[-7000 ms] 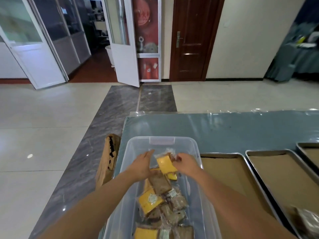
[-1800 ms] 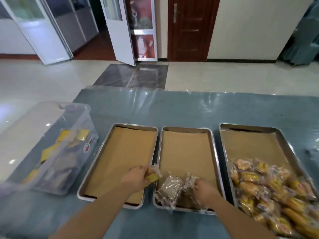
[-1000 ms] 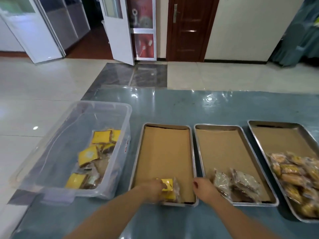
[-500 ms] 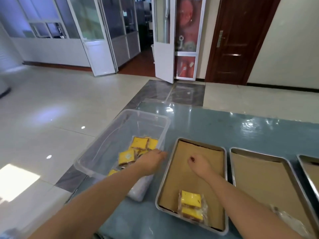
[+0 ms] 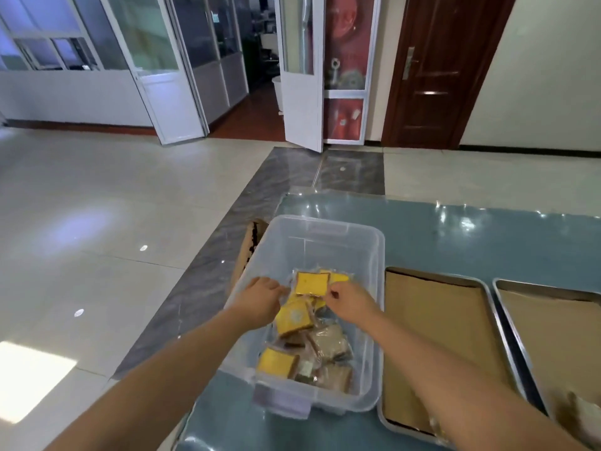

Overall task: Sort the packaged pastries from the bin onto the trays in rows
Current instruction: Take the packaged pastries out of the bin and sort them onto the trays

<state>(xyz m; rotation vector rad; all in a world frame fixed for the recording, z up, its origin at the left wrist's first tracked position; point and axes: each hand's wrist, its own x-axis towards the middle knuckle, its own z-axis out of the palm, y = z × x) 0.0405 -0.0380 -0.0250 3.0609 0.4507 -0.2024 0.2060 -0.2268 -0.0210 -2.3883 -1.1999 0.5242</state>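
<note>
A yellow packaged pastry (image 5: 311,283) lies nearly flat atop the pile in the clear bin (image 5: 374,288), long axis across it, one of about four yellow and three brown packs. Both hands are now inside the bin: the left hand (image 5: 260,299) at its left edge, the right hand (image 5: 349,301) pinching its right corner; the left's grip can't be told. Right of the bin on the table (image 5: 487,242) sit two paper-lined trays (image 5: 487,297).

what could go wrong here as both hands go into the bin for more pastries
Both the left hand and right hand close in on the same yellow packaged pastry, so they may fumble it. The wrappers in the clear plastic bin overlap, so lifting one could drag a brown packaged pastry along. The bin sits near the table's left edge; a hard tug might shift it toward the drop.
</note>
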